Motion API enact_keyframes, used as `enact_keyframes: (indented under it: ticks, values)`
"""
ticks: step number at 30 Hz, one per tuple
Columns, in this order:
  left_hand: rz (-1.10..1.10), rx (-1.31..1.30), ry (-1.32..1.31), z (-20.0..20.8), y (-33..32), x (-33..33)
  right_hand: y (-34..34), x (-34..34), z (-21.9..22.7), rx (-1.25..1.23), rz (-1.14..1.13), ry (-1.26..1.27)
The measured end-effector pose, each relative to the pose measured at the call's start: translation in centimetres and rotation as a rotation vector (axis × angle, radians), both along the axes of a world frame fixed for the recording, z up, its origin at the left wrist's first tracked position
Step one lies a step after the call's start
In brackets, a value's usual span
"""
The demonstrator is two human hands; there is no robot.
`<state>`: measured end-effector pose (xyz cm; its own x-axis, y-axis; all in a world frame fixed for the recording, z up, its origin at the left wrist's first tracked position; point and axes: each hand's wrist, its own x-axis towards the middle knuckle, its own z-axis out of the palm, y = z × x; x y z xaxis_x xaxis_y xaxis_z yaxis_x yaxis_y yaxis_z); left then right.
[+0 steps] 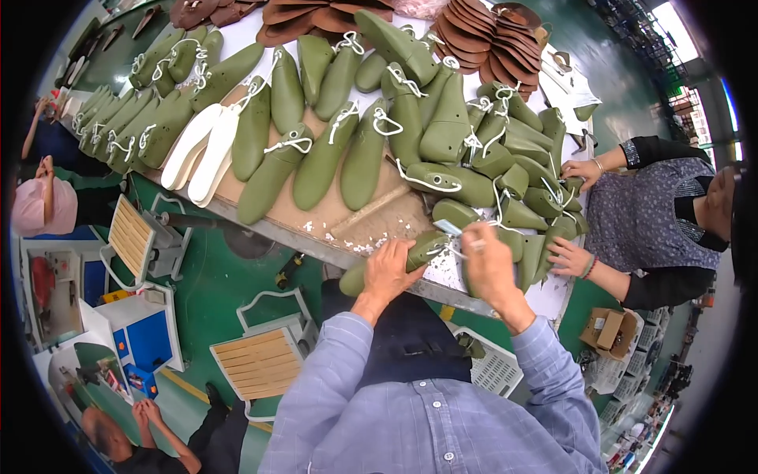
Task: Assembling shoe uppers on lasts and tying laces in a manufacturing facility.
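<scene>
My left hand [388,272] is wrapped round a green shoe last [427,249] at the near edge of the table. A white cord is at the end of this last, close to my right hand. My right hand [489,259], slightly blurred, is closed on a small flat pale-blue tool [448,227] that points toward the last; its exact kind is unclear. Many more green lasts [363,166] lie around, most with white cords tied through them. Small white scraps [365,247] are scattered beside my left hand.
White soles [207,150] lie among the lasts on the left, and brown leather pieces [474,39] are stacked at the back. A co-worker [647,205] at the right end touches lasts with both hands. Wooden-seated chairs [257,365] stand at the lower left.
</scene>
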<state>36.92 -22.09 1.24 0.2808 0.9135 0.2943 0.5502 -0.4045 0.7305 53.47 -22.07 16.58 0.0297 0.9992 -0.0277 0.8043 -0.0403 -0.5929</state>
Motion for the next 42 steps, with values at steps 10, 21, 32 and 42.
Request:
enact_keyframes:
  ticks: [10,21,32,42]
  values:
    - [-0.033,-0.011,0.028,0.6,0.5,-0.2,0.0,1.3,-4.7,-0.023,0.338,-0.18]
    - [-0.014,-0.02,0.029,0.9,0.3,0.3,0.9,2.4,-4.5,0.098,0.519,-0.356]
    - [0.003,0.018,0.035,0.9,0.8,0.6,-0.1,2.2,-6.9,0.105,0.522,-0.196]
    - [0.12,-0.06,0.08,-0.1,-1.0,-0.5,2.5,-1.6,-6.9,0.462,0.675,-0.482]
